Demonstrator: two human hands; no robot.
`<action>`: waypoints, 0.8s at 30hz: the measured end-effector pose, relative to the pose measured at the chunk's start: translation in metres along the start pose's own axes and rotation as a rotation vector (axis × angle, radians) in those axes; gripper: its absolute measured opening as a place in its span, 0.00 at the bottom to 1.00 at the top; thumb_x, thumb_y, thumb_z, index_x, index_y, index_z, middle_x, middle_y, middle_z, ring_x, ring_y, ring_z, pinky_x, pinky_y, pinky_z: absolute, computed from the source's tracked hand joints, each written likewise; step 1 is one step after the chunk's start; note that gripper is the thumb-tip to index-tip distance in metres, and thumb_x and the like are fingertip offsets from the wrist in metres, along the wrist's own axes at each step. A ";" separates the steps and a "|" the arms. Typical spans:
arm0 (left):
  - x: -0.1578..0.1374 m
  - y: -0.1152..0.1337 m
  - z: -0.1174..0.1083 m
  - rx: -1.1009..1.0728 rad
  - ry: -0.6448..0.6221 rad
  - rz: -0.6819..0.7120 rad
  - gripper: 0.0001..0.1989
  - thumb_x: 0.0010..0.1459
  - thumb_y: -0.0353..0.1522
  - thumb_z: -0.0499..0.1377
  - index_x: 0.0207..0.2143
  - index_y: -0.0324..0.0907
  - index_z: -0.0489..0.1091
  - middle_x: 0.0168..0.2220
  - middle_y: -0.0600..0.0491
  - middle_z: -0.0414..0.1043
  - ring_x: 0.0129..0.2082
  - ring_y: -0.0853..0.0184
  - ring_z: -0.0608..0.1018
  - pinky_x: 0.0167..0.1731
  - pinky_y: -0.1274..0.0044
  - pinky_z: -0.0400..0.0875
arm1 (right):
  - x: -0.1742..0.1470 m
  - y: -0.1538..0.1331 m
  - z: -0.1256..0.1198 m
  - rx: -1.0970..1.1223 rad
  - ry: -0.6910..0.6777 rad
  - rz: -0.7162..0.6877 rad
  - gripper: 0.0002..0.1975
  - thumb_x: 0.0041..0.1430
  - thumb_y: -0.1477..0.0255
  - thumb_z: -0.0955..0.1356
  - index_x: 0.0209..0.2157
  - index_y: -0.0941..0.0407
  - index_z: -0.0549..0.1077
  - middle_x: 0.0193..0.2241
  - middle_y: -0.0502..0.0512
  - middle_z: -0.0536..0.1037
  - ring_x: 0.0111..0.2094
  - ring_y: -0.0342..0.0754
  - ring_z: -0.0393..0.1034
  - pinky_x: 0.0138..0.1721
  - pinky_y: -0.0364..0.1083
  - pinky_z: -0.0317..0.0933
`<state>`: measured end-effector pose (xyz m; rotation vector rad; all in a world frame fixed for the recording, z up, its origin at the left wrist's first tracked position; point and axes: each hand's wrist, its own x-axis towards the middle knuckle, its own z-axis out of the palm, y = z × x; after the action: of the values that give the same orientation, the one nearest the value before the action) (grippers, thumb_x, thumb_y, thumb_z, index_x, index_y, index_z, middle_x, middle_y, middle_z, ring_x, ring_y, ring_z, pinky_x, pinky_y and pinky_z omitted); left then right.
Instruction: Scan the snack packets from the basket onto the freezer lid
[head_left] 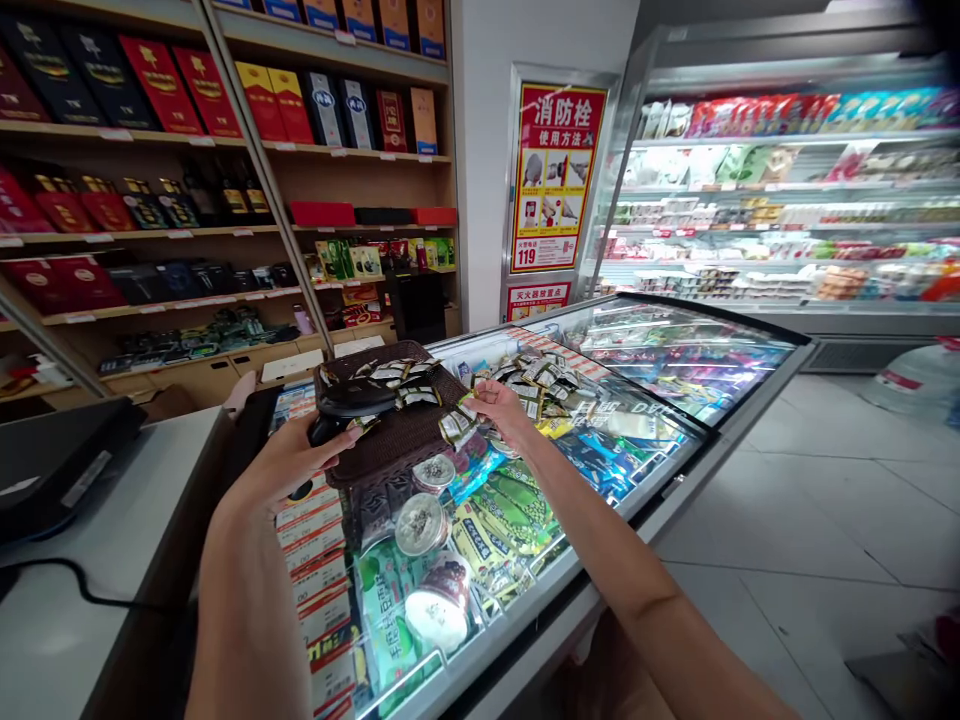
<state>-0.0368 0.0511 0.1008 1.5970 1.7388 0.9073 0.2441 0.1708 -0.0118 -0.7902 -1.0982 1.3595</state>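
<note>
My left hand (304,455) is closed around a black rounded handheld device (356,406), shaped somewhat like a scanner, over the left side of a brown woven basket (390,445). Part of its grip is hidden. Small foil snack packets (420,395) lie in the basket, and one packet shows by my left fingertips. My right hand (501,408) pinches a small packet (471,394) at the basket's right edge. Beyond it, more loose packets (544,380) are heaped on the freezer's glass top (600,372).
Through the glass of the chest freezer show ice-cream tubs (420,523) and wrapped ices (514,500). At left stands a counter (120,580) with a black machine (60,465) and a cable. Shelves of boxes (157,80) rise behind. A lit chiller (757,200) stands at the right.
</note>
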 end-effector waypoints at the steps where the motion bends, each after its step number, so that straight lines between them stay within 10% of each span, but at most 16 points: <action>1: 0.000 0.003 0.002 -0.012 -0.029 0.001 0.34 0.36 0.57 0.71 0.36 0.39 0.75 0.29 0.54 0.74 0.29 0.66 0.73 0.29 0.77 0.69 | -0.003 0.004 -0.005 -0.037 0.023 -0.008 0.27 0.33 0.60 0.82 0.34 0.55 0.73 0.26 0.47 0.77 0.25 0.42 0.68 0.25 0.42 0.60; 6: 0.000 0.014 0.014 -0.023 -0.074 -0.024 0.35 0.35 0.59 0.70 0.35 0.39 0.74 0.29 0.54 0.72 0.28 0.65 0.72 0.25 0.77 0.66 | -0.007 0.015 -0.019 -0.312 0.099 -0.100 0.17 0.42 0.61 0.79 0.31 0.55 0.78 0.29 0.52 0.81 0.30 0.47 0.74 0.34 0.45 0.64; 13: 0.006 0.016 0.027 0.020 -0.172 0.025 0.30 0.36 0.55 0.72 0.32 0.41 0.73 0.25 0.58 0.66 0.27 0.67 0.69 0.29 0.76 0.68 | -0.011 0.004 -0.032 -1.238 0.305 -0.328 0.10 0.67 0.62 0.68 0.36 0.51 0.79 0.30 0.53 0.83 0.35 0.50 0.76 0.37 0.44 0.55; 24: 0.004 0.023 0.044 0.094 -0.255 0.096 0.29 0.42 0.57 0.68 0.33 0.41 0.73 0.26 0.56 0.70 0.27 0.64 0.72 0.28 0.75 0.66 | -0.007 0.017 -0.039 -1.187 0.470 -0.474 0.16 0.70 0.58 0.64 0.36 0.53 0.77 0.31 0.53 0.82 0.35 0.49 0.75 0.33 0.43 0.51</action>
<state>0.0121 0.0600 0.0937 1.7852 1.5576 0.6406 0.2752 0.1712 -0.0412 -1.4583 -1.5346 -0.0134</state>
